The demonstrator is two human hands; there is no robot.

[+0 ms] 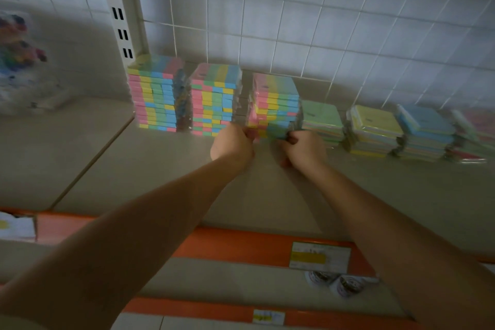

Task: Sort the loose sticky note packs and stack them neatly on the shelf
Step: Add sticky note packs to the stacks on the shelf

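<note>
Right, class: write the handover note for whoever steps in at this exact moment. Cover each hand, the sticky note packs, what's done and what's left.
Left hand and right hand grip the foot of the third multicolour stack, one on each side; it looks uneven.
Done: two tall multicolour stacks stand at the left of the shelf.
Right of the hands: four lower piles of square packs.
Left: square up the held stack, then probably tidy the low piles.
</note>
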